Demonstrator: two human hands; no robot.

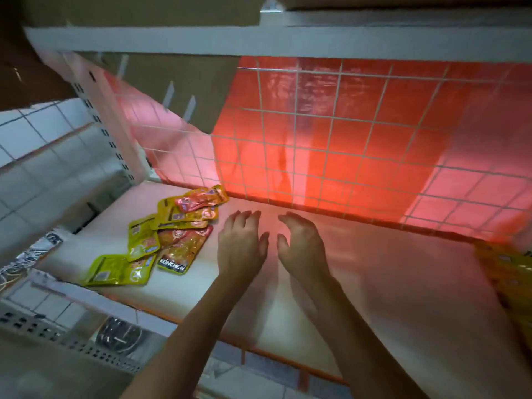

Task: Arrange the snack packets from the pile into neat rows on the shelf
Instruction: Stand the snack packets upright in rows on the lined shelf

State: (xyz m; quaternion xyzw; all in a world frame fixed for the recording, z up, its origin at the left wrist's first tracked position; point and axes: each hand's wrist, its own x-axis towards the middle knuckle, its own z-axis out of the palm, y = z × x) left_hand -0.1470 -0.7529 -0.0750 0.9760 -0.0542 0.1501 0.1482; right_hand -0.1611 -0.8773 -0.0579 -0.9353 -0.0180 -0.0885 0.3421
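Observation:
A loose pile of snack packets, yellow-green and orange-red, lies on the left part of the white shelf. One packet lies apart at the front left, and another shows a dark label. My left hand hovers palm down just right of the pile, fingers apart, holding nothing. My right hand is beside it, also empty with fingers loosely curled. More yellow packets lie blurred at the shelf's right edge.
A wire grid with a red backing closes the back of the shelf. A white perforated upright stands at the left. Another shelf board runs overhead. The tiled floor and a lower shelf show below left.

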